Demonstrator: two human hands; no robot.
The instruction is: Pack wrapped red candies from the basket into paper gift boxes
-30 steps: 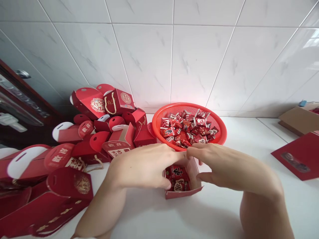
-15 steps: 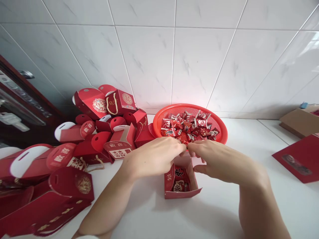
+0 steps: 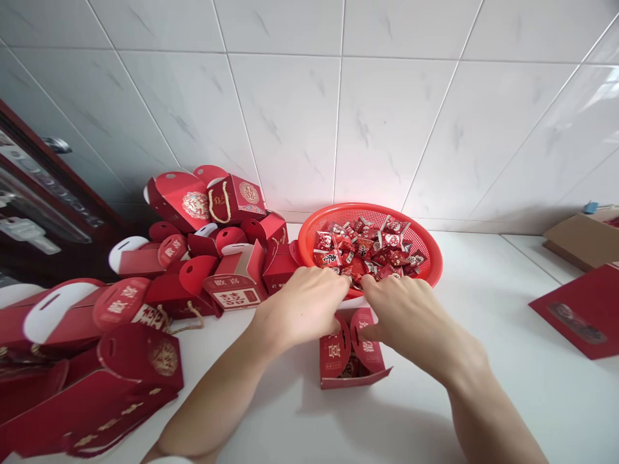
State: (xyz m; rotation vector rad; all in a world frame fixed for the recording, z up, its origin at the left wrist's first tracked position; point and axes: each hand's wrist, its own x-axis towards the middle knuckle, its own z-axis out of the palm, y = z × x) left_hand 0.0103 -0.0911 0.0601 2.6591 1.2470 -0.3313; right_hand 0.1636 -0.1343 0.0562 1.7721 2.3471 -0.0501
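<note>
A small red box [image 3: 352, 381] stands on the white surface in front of me, its two rounded side flaps leaning inward over red wrapped sweets. My left hand [image 3: 307, 299] is at the box's far left, fingers curled on its flap and far edge. My right hand [image 3: 403, 309] mirrors it at the far right, thumb against the right flap. Both hands grip the box's upper parts, and their fingertips are partly hidden. Just behind them sits an orange-red plastic basket [image 3: 430, 248] holding several red wrapped sweets [image 3: 393, 240].
Many red gift boxes [image 3: 236, 283] crowd the left side, some with rope handles. At the right lie a red box or bag [image 3: 580, 312] and an open cardboard box [image 3: 580, 238]. A tiled wall [image 3: 377, 129] rises behind the basket.
The box's side flaps have folded inward and now cover most of its opening. My right hand has shifted slightly left, and the fingers of both hands have moved down onto the box.
</note>
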